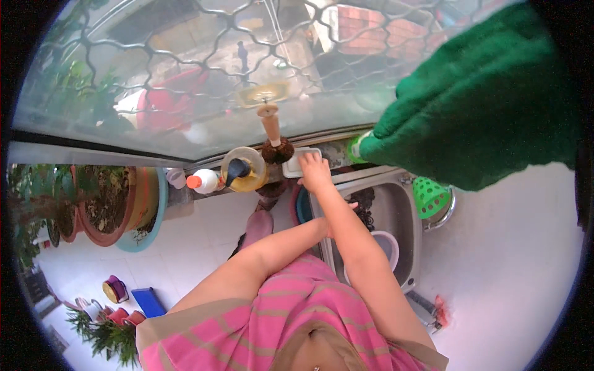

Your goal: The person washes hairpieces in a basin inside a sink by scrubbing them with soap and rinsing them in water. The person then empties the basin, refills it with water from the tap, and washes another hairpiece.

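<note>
My right hand (315, 173) reaches forward onto a small white tray (299, 163) on the window ledge. Its fingers are bent over the tray and slightly apart, the thumb toward the near edge; I make out nothing held. My left hand (330, 229) is over the left side of the metal sink (405, 232), mostly hidden behind my right forearm. One stretched fingertip shows past that forearm. In the sink lie a dark, tangled-looking heap (365, 201) and a pale round basin (388, 246), partly covered by my arm.
Left of the tray stand a brush with brown bristles (276, 148), a yellowish container (250, 177) and a white bottle with an orange cap (205, 181). A green cloth (476, 105) hangs at right above a green perforated holder (430, 198). Window grille lies ahead; potted plants are left.
</note>
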